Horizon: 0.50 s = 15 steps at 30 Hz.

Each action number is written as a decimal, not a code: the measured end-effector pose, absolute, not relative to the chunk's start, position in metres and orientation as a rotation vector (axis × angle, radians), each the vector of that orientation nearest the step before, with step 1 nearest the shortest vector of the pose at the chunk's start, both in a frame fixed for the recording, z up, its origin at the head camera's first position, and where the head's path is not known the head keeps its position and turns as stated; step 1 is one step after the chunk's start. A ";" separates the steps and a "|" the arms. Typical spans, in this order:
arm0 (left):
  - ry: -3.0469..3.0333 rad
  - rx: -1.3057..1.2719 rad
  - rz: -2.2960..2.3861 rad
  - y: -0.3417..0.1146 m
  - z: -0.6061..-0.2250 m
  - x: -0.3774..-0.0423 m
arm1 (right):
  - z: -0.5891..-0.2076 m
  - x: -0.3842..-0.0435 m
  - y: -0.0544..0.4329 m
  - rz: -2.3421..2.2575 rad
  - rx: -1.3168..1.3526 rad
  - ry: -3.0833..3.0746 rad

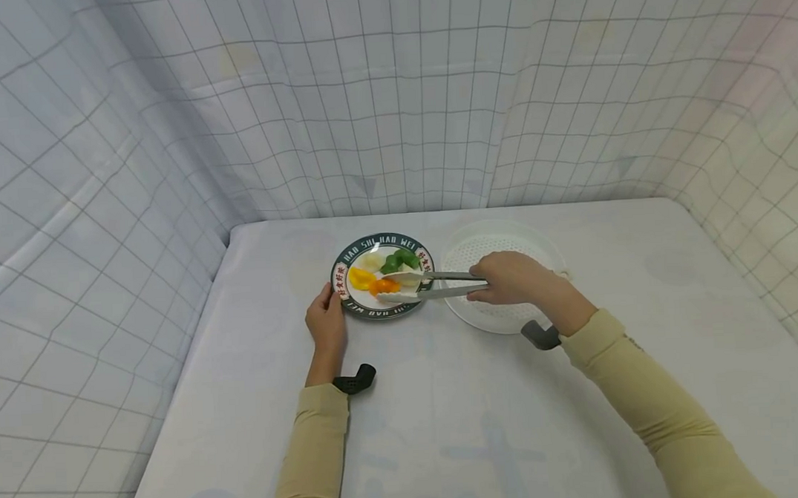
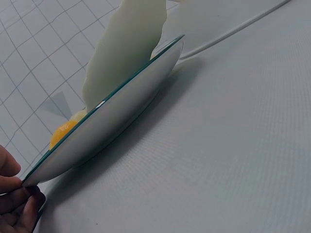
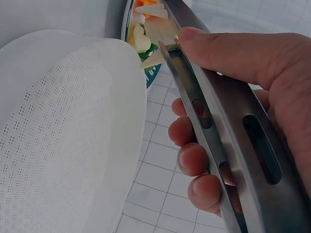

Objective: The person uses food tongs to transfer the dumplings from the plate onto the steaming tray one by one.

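Note:
My left hand [image 1: 326, 323] pinches the left rim of a round plate [image 1: 385, 313] with a dark green lettered border; in the left wrist view thumb and fingers meet at the plate's edge [image 2: 112, 114]. On the plate lie a yellow food piece [image 1: 362, 279], an orange piece [image 1: 383, 286], green pieces [image 1: 399, 260] and a pale piece [image 1: 371, 262]. My right hand [image 1: 510, 277] grips metal tongs [image 1: 454, 292] with pale tips. Those tips reach over the plate, spread apart beside the orange piece; whether they touch it, I cannot tell.
A white perforated basket [image 1: 469, 316] sits just right of the plate, partly beneath my right hand and the tongs. The table [image 1: 433, 426] has a white cloth. Grid-patterned curtains [image 1: 380, 131] stand behind and at both sides.

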<state>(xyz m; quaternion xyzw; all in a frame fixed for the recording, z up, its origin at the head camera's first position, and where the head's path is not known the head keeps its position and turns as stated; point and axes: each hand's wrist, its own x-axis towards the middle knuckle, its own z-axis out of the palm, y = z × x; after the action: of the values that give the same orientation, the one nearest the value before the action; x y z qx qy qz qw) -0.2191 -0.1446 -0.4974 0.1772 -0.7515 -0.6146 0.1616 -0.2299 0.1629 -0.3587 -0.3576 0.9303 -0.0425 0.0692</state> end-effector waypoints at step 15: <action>-2.134 0.510 -1.760 -0.145 -0.499 -0.221 | -0.366 -0.227 0.164 -0.084 -1.048 2.813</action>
<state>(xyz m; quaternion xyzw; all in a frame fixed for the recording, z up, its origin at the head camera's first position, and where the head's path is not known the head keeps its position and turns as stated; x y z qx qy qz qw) -0.2206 -0.1447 -0.4993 0.1788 -0.7485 -0.6172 0.1640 -0.2271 0.1641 -0.3658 -0.3481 0.9345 -0.0280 0.0690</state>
